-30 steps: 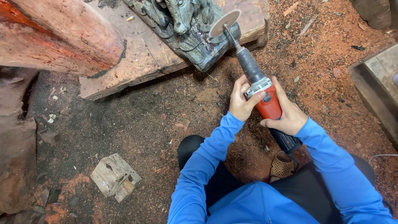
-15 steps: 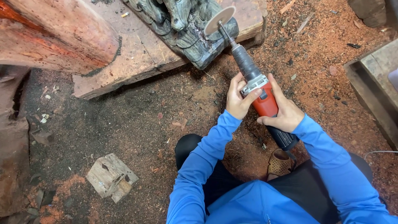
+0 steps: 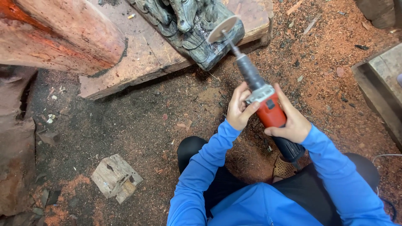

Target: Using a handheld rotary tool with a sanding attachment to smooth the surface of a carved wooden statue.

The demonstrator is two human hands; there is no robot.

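Bare sawdust floor lies open left of the hands; log, plank and carving block ahead (a box, perhaps, crowds the right).

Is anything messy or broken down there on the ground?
Yes, messy: reddish sawdust and wood chips cover the dirt floor. A loose, chipped wood block lies alone at lower left. Both hands, left hand and right hand, grip the red power tool; it looks whole.
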